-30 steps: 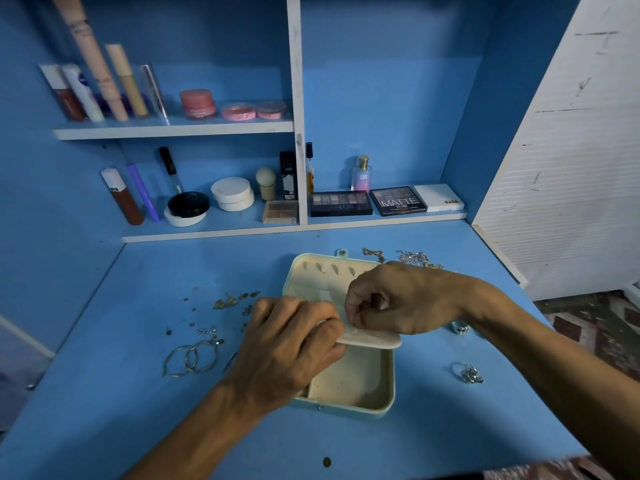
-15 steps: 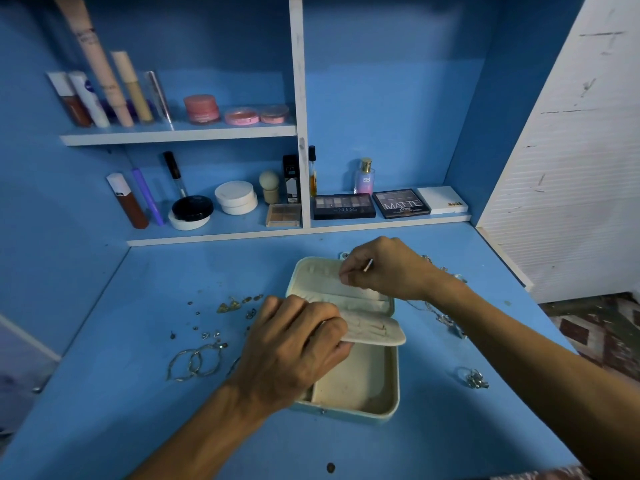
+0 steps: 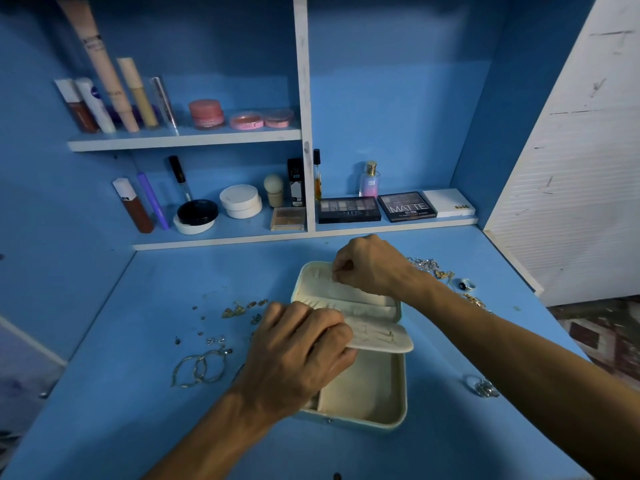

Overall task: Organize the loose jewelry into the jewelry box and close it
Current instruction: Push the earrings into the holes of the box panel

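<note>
Cream jewelry box [image 3: 401, 393] lies open on the desk [image 3: 104, 410]. The right hand [image 3: 370, 265] has shifted from the flap [image 3: 381, 339] to the lid [image 3: 311, 282] at 12 o'clock. Its fingers are pinched, on what I cannot tell, likely seating a piece. The left hand [image 3: 298, 355] grips the flap.

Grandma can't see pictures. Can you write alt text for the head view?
A left hand holds the padded flap of an open cream jewelry box on a blue desk, while the right hand works at its far half. Loose earrings, hoops and rings lie around it; makeup lines the shelves behind.
</note>
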Demonstrator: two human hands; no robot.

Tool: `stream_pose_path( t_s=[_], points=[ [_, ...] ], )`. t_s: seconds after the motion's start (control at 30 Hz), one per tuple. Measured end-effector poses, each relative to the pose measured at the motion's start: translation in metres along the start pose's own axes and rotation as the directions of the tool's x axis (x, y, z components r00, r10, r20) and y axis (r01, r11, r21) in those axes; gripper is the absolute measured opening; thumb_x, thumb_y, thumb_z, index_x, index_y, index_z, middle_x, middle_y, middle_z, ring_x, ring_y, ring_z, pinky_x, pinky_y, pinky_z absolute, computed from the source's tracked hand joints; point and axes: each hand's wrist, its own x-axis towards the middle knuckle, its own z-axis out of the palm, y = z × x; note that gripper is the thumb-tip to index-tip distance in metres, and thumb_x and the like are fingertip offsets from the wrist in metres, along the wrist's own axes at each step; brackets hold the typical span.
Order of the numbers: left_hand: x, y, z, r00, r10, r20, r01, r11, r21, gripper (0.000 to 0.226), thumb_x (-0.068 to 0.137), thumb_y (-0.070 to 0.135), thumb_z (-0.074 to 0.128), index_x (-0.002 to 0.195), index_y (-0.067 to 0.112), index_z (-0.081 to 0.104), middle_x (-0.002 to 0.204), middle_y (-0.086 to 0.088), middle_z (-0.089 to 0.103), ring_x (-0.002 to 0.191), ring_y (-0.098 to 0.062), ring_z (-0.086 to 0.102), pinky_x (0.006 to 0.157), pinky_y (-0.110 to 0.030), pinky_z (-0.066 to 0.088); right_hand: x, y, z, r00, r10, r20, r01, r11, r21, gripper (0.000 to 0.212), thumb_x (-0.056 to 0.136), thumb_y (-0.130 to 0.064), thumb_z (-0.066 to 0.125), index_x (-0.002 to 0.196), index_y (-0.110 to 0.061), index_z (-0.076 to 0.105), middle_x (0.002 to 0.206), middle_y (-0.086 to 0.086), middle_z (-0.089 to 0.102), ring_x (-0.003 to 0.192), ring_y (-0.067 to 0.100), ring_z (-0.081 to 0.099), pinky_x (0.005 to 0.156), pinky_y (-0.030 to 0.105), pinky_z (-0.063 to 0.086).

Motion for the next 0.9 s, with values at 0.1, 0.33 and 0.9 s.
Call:
stream_pose_path(
  t_s=[0.1, 0.33, 0.9],
  points=[
    [0.001, 0.001, -0.001, 1.000, 0.000, -0.004, 0.000, 1.000, 0.004, 0.026, 0.090, 0.031, 0.074, 0.090, 0.019, 0.052, 0.085, 0.002, 0.068, 0.069, -0.019, 0.051, 0.061, -0.036, 0.036, -0.004, 0.000, -0.005, 0.997, -0.043, 0.057, 0.044, 0.999, -0.006, 0.010, 0.086, -0.021, 0.071, 0.092, -0.022, 0.079, 0.094, -0.007, 0.076, 0.085, 0.014, 0.066, 0.078, 0.031, 0.056],
    [-0.001, 0.001, 0.001, 1.000, 0.003, -0.001, -0.003, 1.000, 0.012, 0.026, 0.090, 0.032, 0.074, 0.090, 0.019, 0.052, 0.084, 0.002, 0.068, 0.071, -0.018, 0.050, 0.062, -0.035, 0.035, -0.008, -0.010, -0.007, 0.982, -0.174, 0.067, 0.183, 0.969, -0.165, 0.012, 0.084, -0.019, 0.066, 0.091, -0.017, 0.075, 0.086, -0.005, 0.053, 0.078, 0.020, 0.058, 0.065, 0.027, 0.043],
    [0.003, 0.000, -0.001, 1.000, 0.012, -0.028, -0.011, 1.000, 0.019, 0.025, 0.088, 0.029, 0.076, 0.090, 0.019, 0.053, 0.083, 0.002, 0.068, 0.068, -0.020, 0.054, 0.059, -0.037, 0.039, -0.088, 0.008, -0.057, 0.978, -0.105, 0.178, -0.015, 0.821, 0.571, 0.010, 0.090, -0.008, 0.070, 0.088, -0.016, 0.076, 0.080, -0.004, 0.072, 0.072, 0.009, 0.062, 0.067, 0.020, 0.047]
  ],
)
